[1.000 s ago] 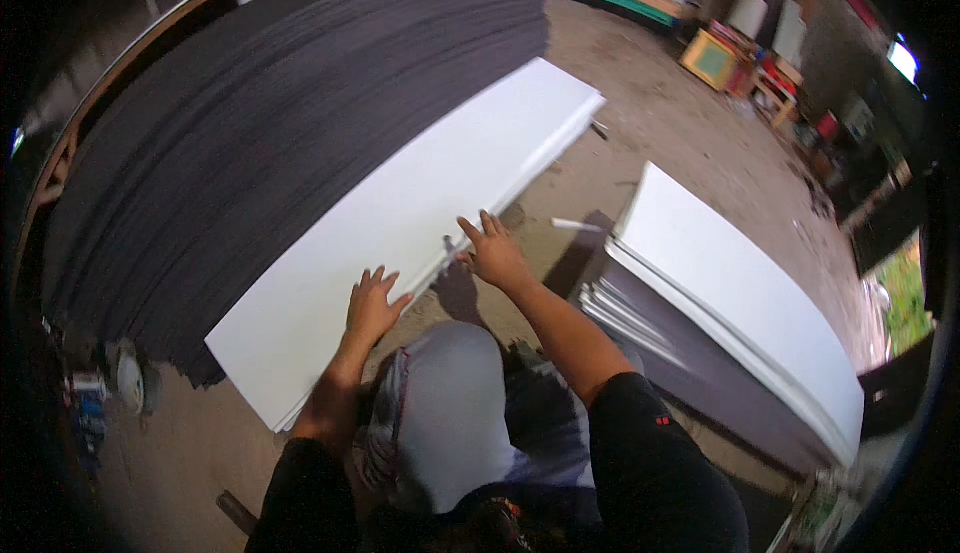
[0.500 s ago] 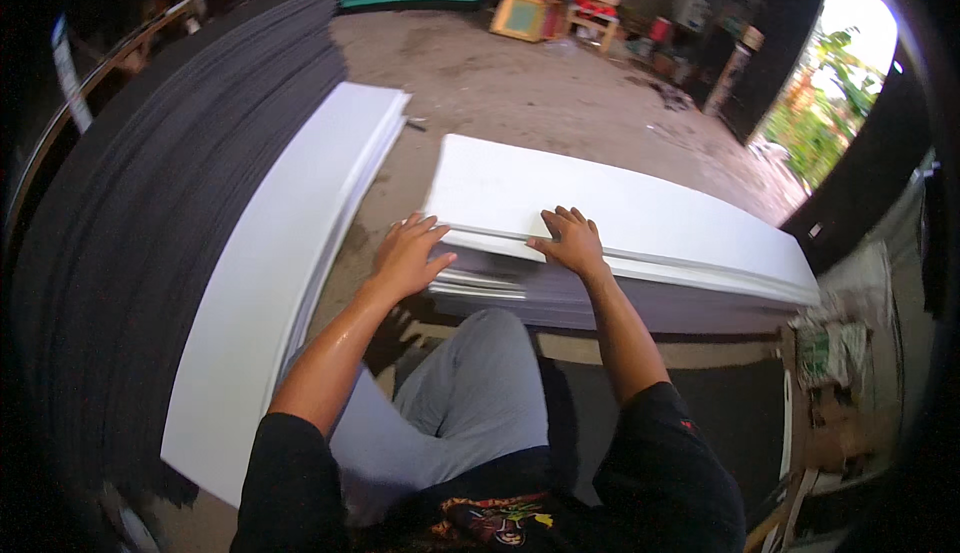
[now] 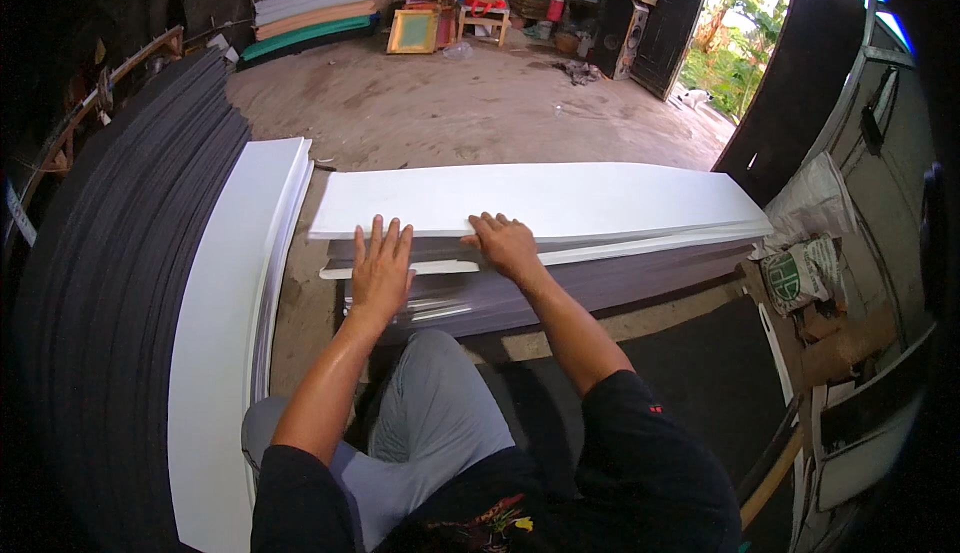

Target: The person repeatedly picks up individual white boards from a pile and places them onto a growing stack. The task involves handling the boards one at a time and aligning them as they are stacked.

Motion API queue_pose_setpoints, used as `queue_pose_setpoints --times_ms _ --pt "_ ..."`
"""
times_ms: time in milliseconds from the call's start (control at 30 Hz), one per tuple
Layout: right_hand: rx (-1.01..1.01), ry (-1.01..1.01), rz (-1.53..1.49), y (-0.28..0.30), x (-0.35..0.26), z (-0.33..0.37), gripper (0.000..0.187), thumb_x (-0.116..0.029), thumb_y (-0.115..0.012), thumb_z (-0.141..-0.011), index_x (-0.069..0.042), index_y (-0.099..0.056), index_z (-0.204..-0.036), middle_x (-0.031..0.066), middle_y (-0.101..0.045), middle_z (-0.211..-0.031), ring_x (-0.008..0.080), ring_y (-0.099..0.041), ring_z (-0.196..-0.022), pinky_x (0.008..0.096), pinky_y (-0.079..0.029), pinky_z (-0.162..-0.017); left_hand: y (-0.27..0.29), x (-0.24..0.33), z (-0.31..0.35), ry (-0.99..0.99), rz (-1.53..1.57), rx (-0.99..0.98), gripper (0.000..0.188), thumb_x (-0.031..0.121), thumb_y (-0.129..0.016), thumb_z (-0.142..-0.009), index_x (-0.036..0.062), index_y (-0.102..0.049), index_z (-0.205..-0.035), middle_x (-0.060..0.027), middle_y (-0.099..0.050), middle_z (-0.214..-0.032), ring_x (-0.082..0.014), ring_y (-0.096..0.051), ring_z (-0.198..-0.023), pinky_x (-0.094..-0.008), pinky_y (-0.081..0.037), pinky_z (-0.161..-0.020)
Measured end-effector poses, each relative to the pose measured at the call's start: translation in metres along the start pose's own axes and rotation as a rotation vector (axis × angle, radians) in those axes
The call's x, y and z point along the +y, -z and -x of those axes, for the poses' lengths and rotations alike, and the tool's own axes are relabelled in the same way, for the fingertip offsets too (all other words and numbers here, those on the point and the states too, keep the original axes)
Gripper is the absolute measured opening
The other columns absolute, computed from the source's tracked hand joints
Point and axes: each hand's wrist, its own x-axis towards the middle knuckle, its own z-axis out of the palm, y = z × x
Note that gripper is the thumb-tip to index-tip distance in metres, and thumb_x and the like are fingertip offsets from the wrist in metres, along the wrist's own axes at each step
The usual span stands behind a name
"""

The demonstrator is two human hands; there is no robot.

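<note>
Left hand [image 3: 380,278] and right hand [image 3: 508,251] at the near edge of a top white sheet [image 3: 560,193]

The left fingers are straight, slightly spread and released, their tips over the sheet's near edge, toward the left end of the low stack [image 3: 600,293] that carries it. The right fingers bend over that same edge, closer to the middle of the low stack, the thumb tucked near it; whether they grip the sheet or only rest there, I cannot tell. The sheet lies lengthwise on top of the low stack, and beneath its near edge a grey band shows above a second white edge [image 3: 445,267].

On the near side of the low stack are the person's grey trousers [image 3: 430,393], one knee bent, and a dark mat [image 3: 650,393]. Left of the low stack stands a long white pile [image 3: 215,353], with a tall dark stack [image 3: 110,283] beyond it on that side. Past the right end of the low stack sit pale sacks [image 3: 805,273]. Across the floor [image 3: 400,103] behind the low stack are a bundle of white, orange and green sheets [image 3: 315,15], a yellow frame [image 3: 412,32] and a small wooden stool [image 3: 484,20]
</note>
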Motion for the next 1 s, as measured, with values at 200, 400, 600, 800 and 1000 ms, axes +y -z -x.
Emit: queue_pose_setpoints --times_ms 200,400,600,800,1000 --pt "0.160 0.171 -0.082 0.023 -0.079 0.036 0.046 -0.047 -0.071 -0.097 -0.012 -0.070 -0.126 0.0114 -0.075 -0.126 0.0330 -0.073 -0.114 0.0490 -0.060 -0.090 0.021 0.002 0.008 -0.008 -0.132 -0.179 0.046 0.015 -0.063 -0.095 0.0200 -0.064 -0.141 -0.0103 -0.063 -0.144 -0.0385 -0.057 -0.136 -0.0611 -0.036 -0.118" --pt "-0.024 0.063 -0.035 0.032 -0.010 0.103 0.066 -0.012 -0.079 -0.077 -0.016 -0.063 -0.140 0.0090 -0.067 -0.142 0.0313 -0.063 -0.132 0.0488 -0.050 -0.110 0.052 -0.069 0.112 0.140 -0.113 -0.339 0.079 0.008 -0.081 -0.078 0.0249 -0.055 -0.151 -0.0064 -0.057 -0.155 -0.0384 -0.053 -0.142 -0.0584 -0.044 -0.113" --pt "0.081 -0.104 0.066 0.039 0.035 0.129 0.089 -0.001 -0.085 -0.059 -0.021 -0.063 -0.143 0.0097 -0.066 -0.143 0.0339 -0.061 -0.134 0.0514 -0.048 -0.112 0.067 -0.096 0.177 0.248 -0.181 -0.275 0.086 0.005 -0.083 -0.072 0.0175 -0.054 -0.151 -0.0098 -0.056 -0.155 -0.0374 -0.050 -0.144 -0.0596 -0.040 -0.117" --pt "0.112 -0.024 -0.020 0.032 -0.014 0.124 0.083 -0.004 -0.083 -0.062 -0.021 -0.065 -0.140 0.0085 -0.066 -0.144 0.0325 -0.062 -0.134 0.0514 -0.048 -0.111 0.047 -0.048 0.158 0.181 -0.053 -0.131 0.081 0.000 -0.080 -0.069 0.0185 -0.061 -0.146 -0.0119 -0.061 -0.149 -0.0395 -0.056 -0.138 -0.0545 -0.047 -0.113" --pt "0.031 -0.033 -0.052 0.070 0.041 0.146 0.060 0.001 -0.069 -0.081 -0.017 -0.066 -0.139 0.0098 -0.066 -0.143 0.0300 -0.063 -0.132 0.0506 -0.050 -0.111 0.086 -0.059 0.175 0.167 -0.096 -0.105 0.076 -0.007 -0.076 -0.068 0.0200 -0.067 -0.139 -0.0120 -0.067 -0.141 -0.0396 -0.062 -0.132 -0.0534 -0.052 -0.107"
